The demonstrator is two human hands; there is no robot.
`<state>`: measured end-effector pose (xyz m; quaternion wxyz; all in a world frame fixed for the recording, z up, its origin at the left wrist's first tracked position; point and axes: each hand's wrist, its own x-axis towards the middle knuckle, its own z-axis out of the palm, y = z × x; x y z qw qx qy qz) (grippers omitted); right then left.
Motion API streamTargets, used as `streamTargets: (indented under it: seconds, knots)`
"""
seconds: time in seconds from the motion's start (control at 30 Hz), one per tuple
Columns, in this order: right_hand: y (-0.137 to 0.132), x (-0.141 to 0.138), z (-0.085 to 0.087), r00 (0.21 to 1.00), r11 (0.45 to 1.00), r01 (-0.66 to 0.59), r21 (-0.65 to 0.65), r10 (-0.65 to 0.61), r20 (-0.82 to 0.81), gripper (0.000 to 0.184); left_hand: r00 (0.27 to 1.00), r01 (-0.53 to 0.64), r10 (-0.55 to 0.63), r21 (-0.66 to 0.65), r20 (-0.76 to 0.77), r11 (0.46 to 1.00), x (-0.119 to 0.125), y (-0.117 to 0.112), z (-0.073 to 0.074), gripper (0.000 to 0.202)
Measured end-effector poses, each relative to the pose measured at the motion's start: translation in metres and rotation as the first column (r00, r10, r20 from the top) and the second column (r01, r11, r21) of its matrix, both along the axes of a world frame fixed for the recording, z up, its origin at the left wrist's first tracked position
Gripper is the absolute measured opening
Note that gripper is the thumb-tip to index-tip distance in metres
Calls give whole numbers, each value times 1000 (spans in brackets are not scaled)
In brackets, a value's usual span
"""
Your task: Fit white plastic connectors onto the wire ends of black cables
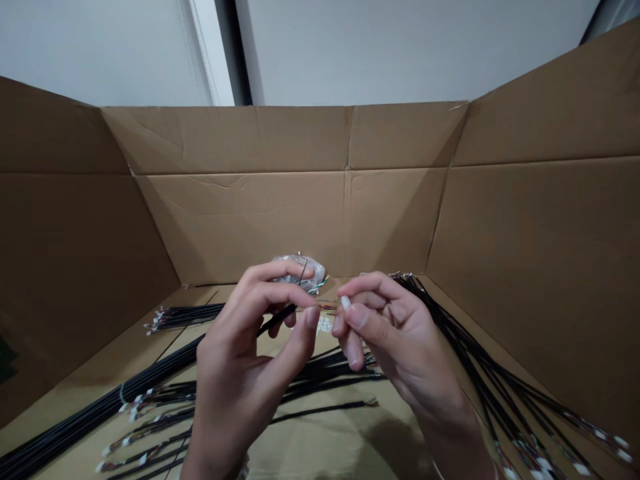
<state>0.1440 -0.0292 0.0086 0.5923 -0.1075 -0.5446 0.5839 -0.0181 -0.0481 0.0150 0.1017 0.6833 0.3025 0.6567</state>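
My left hand (250, 347) is raised in the middle of the view, its fingers pinched on the end of a black cable (274, 321) that runs down to the left. Close beside it, my right hand (387, 333) pinches a small white connector (345, 303) between thumb and fingers. The two pinches are a short gap apart. Behind my fingers lies a small clear plastic bag (300, 270) with small parts in it, partly hidden.
All of it lies inside a large open cardboard box (300, 213) with tall walls. Bundles of black cables with white connectors lie on its floor: one at the left (100, 407), one further back (185, 315), one along the right (500, 387).
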Motion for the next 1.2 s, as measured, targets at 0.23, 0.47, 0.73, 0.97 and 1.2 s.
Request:
streamTargets:
  seconds: [0.23, 0.47, 0.73, 0.97, 1.2]
  knots:
    - [-1, 2, 2, 998, 1000, 18, -3, -18, 56, 13, 1000, 19, -19, -33, -15, 999, -5, 4, 0, 13]
    - [5, 0, 3, 995, 997, 73, 38, -76, 67, 9, 998, 41, -43, -58, -46, 997, -7, 9, 2, 12]
    - [8, 0, 2, 996, 998, 65, 26, -67, 61, 12, 998, 20, -24, -82, -50, 996, -6, 16, -1, 12]
    - [11, 2, 1, 998, 999, 41, 28, -42, 47, 12, 998, 34, -37, -64, -53, 997, -5, 20, 0, 12]
    - [12, 0, 1, 993, 993, 95, 65, -99, 63, 13, 998, 39, -41, -48, -52, 998, -5, 23, -3, 10]
